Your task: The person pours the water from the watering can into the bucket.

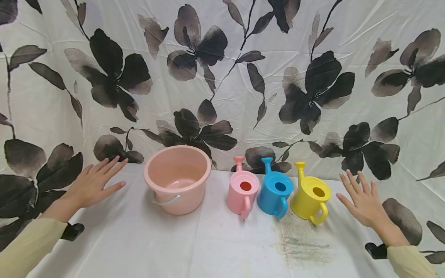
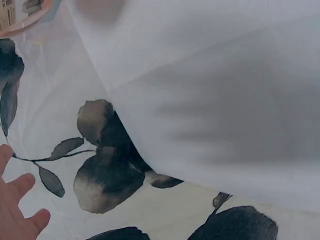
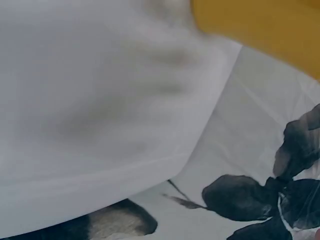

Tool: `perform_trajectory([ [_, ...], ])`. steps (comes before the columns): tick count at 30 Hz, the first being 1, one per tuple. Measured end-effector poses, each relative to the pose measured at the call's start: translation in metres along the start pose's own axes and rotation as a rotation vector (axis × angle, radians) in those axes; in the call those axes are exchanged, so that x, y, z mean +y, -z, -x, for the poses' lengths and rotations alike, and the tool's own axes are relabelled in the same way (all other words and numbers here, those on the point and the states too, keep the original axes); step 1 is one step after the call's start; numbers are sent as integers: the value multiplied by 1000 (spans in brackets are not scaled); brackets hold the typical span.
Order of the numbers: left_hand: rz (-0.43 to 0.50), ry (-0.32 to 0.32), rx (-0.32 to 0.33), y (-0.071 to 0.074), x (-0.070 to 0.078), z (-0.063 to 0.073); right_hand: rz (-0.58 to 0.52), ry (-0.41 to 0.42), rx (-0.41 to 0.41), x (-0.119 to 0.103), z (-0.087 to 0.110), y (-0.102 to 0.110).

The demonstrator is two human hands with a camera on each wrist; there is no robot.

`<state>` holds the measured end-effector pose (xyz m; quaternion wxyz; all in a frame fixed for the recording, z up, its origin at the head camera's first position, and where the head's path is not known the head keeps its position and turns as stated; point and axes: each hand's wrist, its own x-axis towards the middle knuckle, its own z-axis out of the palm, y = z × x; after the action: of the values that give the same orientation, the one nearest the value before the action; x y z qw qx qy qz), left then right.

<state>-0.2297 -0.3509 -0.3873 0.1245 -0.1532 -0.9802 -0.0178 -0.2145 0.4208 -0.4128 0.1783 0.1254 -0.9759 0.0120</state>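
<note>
My left hand (image 1: pixel 92 184) hovers with fingers spread at the table's left side, apart from the pink bucket (image 1: pixel 189 199) to its right. A white handle hangs on the bucket's front. In the left wrist view, fingertips (image 2: pixel 22 187) show at the lower left edge. To the bucket's right stand three small watering cans in a row: pink (image 1: pixel 236 197), blue (image 1: pixel 267 199) and yellow (image 1: pixel 300 202), handles toward me and spouts toward the back. My right hand (image 1: pixel 365 200), fingers spread, is held to the right of the yellow can without touching it.
The table (image 1: pixel 222 247) has a white cover with a brownish stain (image 1: pixel 306 239) before the yellow can. Behind it hangs a white cloth (image 1: pixel 257 116) printed with dark flowers. Inside the bucket, a label (image 2: pixel 7 15) shows at the left wrist view's upper corner.
</note>
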Motion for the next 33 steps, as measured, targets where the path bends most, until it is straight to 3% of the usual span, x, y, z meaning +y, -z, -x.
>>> perform_trajectory([
  [6, 98, 19, 80, -4, 3, 0, 9, 17, 103, -19, -3, 9],
  [13, 335, 93, 118, -6, 13, -1, -52, 12, 238, -48, -4, 14],
  [19, 484, 132, 193, -8, 27, -3, -123, 22, 294, -74, -7, 16],
  [27, 817, 228, -30, -5, 40, -14, -222, 33, 358, -109, -16, 8],
  [33, 917, 253, -56, -4, 48, -19, -305, 88, 440, -136, -19, 0],
])
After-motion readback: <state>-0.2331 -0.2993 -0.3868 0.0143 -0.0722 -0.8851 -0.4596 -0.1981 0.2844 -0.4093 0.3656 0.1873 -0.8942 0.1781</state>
